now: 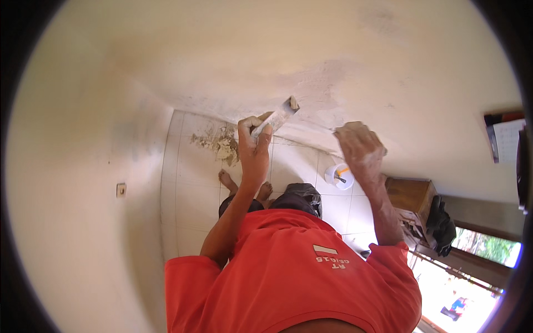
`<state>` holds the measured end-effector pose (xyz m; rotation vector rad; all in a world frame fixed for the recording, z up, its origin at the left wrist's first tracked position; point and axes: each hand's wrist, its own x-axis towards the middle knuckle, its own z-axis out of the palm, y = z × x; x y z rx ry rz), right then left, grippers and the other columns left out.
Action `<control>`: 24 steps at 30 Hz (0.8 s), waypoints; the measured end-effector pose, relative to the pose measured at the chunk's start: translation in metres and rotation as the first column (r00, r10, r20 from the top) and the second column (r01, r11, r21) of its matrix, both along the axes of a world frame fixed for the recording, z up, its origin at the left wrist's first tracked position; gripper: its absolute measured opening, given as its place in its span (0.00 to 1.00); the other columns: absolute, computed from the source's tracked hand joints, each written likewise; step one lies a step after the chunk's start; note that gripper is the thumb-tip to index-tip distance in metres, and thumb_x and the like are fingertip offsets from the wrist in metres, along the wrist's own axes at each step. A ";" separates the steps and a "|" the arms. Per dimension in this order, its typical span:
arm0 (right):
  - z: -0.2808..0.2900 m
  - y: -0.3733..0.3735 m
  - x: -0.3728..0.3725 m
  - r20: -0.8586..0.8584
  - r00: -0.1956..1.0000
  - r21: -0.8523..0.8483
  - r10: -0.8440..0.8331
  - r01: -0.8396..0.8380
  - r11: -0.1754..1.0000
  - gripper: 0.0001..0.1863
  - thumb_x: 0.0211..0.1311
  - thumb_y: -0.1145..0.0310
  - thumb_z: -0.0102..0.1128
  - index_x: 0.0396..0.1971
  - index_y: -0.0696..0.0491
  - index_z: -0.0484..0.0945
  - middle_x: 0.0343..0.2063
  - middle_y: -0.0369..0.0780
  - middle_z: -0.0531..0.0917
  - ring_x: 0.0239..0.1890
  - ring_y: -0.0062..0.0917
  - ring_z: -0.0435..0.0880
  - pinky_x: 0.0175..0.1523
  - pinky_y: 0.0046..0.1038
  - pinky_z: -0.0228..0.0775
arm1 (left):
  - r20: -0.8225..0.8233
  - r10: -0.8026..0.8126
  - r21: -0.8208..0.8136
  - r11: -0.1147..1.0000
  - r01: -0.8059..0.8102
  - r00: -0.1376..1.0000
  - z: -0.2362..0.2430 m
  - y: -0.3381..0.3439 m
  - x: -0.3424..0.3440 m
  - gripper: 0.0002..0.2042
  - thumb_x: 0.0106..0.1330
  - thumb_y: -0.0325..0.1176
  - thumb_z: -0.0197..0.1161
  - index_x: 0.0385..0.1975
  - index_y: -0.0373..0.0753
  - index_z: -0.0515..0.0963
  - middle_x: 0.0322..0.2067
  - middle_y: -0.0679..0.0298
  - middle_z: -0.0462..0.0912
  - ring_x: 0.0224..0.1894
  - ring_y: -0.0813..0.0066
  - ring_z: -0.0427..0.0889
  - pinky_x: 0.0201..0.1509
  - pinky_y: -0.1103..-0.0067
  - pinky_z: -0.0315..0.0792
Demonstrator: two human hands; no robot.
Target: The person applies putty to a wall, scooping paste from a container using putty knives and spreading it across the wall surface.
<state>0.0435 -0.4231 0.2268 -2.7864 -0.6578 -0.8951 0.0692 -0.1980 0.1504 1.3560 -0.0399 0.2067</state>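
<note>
My left hand (pixel 254 136) is closed around a narrow, pale-grey flat tool (pixel 281 115) smeared with filler, probably a scraper. A brownish lump shows at its far end, close to the wall (pixel 250 61). On the right, my right hand (pixel 360 144) is closed and held up near the same wall. Its fingers are curled, and dust or filler coats the back of the hand. Whatever it grips is mostly hidden; only a thin edge shows by the fingertips. Greyish, uneven patches (pixel 322 83) mark the wall above and between both hands.
Crumbled plaster (pixel 225 147) lies on the tiled floor (pixel 191 188) near my bare feet. A white bucket (pixel 338 176) with an orange-and-black tool stands below my right hand. Further right are a wooden cabinet (pixel 408 197), dark cloth (pixel 440 226) and a wall calendar (pixel 509 140).
</note>
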 end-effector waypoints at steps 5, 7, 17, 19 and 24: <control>0.014 0.017 -0.003 0.096 0.994 0.067 -0.045 0.039 0.997 0.10 0.46 0.75 0.69 0.31 0.52 0.80 0.28 0.34 0.80 0.30 0.24 0.80 0.34 0.28 0.71 | 0.333 -0.011 0.029 1.000 0.002 0.943 -0.008 -0.012 -0.001 0.07 0.68 0.20 0.53 0.41 0.35 0.64 0.42 0.55 0.77 0.38 0.75 0.72 0.46 0.80 0.68; 0.017 0.011 -0.005 0.216 0.976 0.087 -0.026 0.007 0.996 0.13 0.44 0.76 0.70 0.33 0.52 0.82 0.31 0.34 0.82 0.32 0.25 0.81 0.36 0.29 0.72 | 0.450 -0.098 0.117 0.992 0.050 0.888 0.000 -0.004 0.001 0.10 0.66 0.16 0.53 0.42 0.36 0.64 0.42 0.53 0.76 0.42 0.70 0.75 0.49 0.76 0.69; 0.066 0.006 -0.009 0.406 0.914 0.154 -0.022 -0.045 0.987 0.15 0.44 0.81 0.67 0.36 0.56 0.82 0.34 0.39 0.82 0.36 0.31 0.83 0.41 0.32 0.74 | 0.728 -0.222 0.312 0.950 -0.025 0.649 0.088 0.024 0.034 0.12 0.55 0.11 0.54 0.32 0.35 0.64 0.43 0.46 0.83 0.49 0.49 0.78 0.57 0.68 0.68; 0.065 0.004 -0.005 0.429 0.900 0.261 -0.078 -0.041 0.964 0.14 0.46 0.83 0.65 0.36 0.57 0.82 0.34 0.41 0.82 0.36 0.31 0.82 0.40 0.32 0.75 | 0.758 -0.211 0.314 0.948 -0.061 0.617 0.084 0.024 0.039 0.12 0.55 0.11 0.54 0.32 0.35 0.64 0.43 0.46 0.82 0.49 0.49 0.78 0.57 0.67 0.68; 0.063 -0.005 0.007 0.410 0.894 0.311 -0.179 0.048 0.949 0.12 0.49 0.83 0.64 0.36 0.58 0.81 0.34 0.42 0.82 0.35 0.32 0.82 0.38 0.30 0.76 | 0.539 -0.191 0.420 0.905 -0.065 0.820 0.028 0.034 0.018 0.11 0.59 0.13 0.52 0.35 0.37 0.65 0.46 0.50 0.81 0.48 0.53 0.80 0.53 0.66 0.69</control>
